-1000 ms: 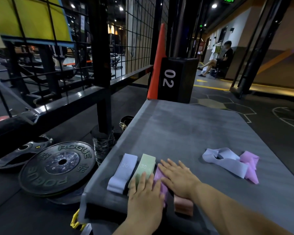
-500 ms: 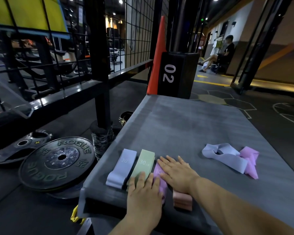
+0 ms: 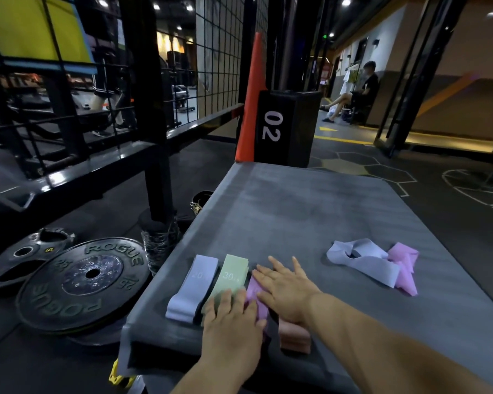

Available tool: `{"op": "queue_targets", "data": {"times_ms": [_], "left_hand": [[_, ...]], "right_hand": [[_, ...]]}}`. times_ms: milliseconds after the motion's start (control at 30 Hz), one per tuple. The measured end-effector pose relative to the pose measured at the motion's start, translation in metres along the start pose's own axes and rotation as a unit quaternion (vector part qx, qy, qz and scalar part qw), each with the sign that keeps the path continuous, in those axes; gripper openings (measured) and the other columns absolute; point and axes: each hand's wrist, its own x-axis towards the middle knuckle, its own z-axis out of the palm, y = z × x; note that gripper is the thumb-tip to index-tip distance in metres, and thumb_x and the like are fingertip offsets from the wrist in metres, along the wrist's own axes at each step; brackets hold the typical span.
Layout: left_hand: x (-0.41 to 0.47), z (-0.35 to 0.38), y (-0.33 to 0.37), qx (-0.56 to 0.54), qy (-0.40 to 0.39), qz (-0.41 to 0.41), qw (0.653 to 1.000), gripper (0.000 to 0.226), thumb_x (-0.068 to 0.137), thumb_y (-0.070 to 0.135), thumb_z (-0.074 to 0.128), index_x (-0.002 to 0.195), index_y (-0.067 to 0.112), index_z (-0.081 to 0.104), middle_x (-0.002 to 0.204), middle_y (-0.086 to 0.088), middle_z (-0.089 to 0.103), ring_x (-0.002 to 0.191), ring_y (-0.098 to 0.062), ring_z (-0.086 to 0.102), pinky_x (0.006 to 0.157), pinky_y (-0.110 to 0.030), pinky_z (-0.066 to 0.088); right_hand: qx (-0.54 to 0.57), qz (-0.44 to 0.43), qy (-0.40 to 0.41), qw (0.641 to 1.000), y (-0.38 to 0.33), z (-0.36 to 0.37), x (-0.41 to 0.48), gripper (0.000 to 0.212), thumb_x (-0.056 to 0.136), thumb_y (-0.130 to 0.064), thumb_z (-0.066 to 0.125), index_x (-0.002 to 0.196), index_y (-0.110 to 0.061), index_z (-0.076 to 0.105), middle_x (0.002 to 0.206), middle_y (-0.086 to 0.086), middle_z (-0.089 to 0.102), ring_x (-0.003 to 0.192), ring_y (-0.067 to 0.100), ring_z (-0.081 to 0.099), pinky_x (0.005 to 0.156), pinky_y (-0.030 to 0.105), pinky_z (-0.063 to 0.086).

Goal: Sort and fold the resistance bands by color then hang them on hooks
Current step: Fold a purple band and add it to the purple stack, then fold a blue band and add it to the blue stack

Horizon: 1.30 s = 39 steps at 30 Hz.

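I was working over the grey padded platform (image 3: 310,211), and everything the task needed lay on its near half. No hooks were in sight, so I judged hanging had not begun.

Off to the right lay the unsorted part: a loose lavender band (image 3: 362,263) in a slack tangle, touching a crumpled loose pink band (image 3: 404,268). Those two were yet to be folded, as far as I could see.

At the near edge sat the finished part, a row of folded bands side by side: a folded lavender band (image 3: 192,288) marked 20, a green band (image 3: 231,277) marked 30, a purple band (image 3: 254,294), then a salmon band (image 3: 295,336). I put the job past halfway on folding, with sorting the last two and all the hanging left.

My right hand (image 3: 285,288) lay flat across the purple band's far end, its heel over the salmon one, fingers (image 3: 273,265) straight and slightly spread. My left hand (image 3: 234,325) pressed flat on the near ends of the green and purple bands, fingers (image 3: 225,300) straight and close together. Neither hand pinched anything; the purple band lay under both sets of fingertips, showing in the gap between the hands.
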Motion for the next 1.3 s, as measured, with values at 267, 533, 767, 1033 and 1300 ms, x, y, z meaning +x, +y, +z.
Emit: {"op": "queue_targets", "data": {"times_ms": [267,533,767,1033,1300], "left_hand": [[0.007,-0.026,0.016,-0.047,0.052,0.008,0.997,0.044,0.102,0.044,0.019,0.14,0.033,0.037,0.16,0.011,0.012,0.148,-0.019,-0.005,0.116,-0.048,-0.009],[0.018,-0.011,0.074,-0.11,0.17,0.123,0.972,0.033,0.076,0.045,0.039,0.071,0.032,0.069,0.075,0.02,0.066,0.078,-0.012,0.061,0.07,-0.029,0.04],[0.024,0.003,0.116,-0.114,0.122,0.218,0.962,0.033,0.077,0.047,0.037,0.075,0.036,0.068,0.076,0.026,0.065,0.076,-0.003,0.059,0.074,-0.022,0.035],[0.023,-0.005,0.13,-0.133,0.061,0.232,0.962,0.065,0.078,0.054,0.016,0.121,0.033,0.059,0.116,0.02,0.061,0.114,-0.012,0.05,0.096,-0.035,0.041],[0.018,-0.004,0.148,-0.125,0.077,0.237,0.96,0.062,0.077,0.038,0.038,0.137,0.024,0.039,0.132,0.01,0.055,0.124,-0.014,0.038,0.094,-0.041,0.049]], "right_hand": [[0.167,0.053,0.152,0.973,0.021,-0.004,-0.013,0.046,0.104,-0.035,0.027,0.15,-0.031,0.026,0.158,-0.015,0.022,0.148,0.007,0.002,0.12,0.042,0.002],[0.181,0.3,0.396,0.849,0.099,0.044,-0.065,0.036,0.084,-0.013,0.051,0.116,-0.021,0.064,0.116,0.001,0.065,0.112,0.034,0.056,0.093,0.047,0.037],[0.15,0.448,0.243,0.847,0.162,0.06,-0.087,0.056,0.096,-0.036,0.041,0.148,-0.032,0.023,0.151,-0.01,0.031,0.138,0.017,0.021,0.105,0.041,0.023],[0.087,0.256,0.33,0.904,0.154,0.056,-0.091,0.012,0.074,-0.018,0.065,0.064,-0.024,0.068,0.073,-0.002,0.064,0.082,0.03,0.056,0.064,0.031,0.037],[0.3,0.1,0.206,0.926,0.113,0.059,-0.177,0.03,0.073,-0.033,0.049,0.083,-0.011,0.066,0.095,0.001,0.061,0.089,0.014,0.057,0.082,0.026,0.047]]}}
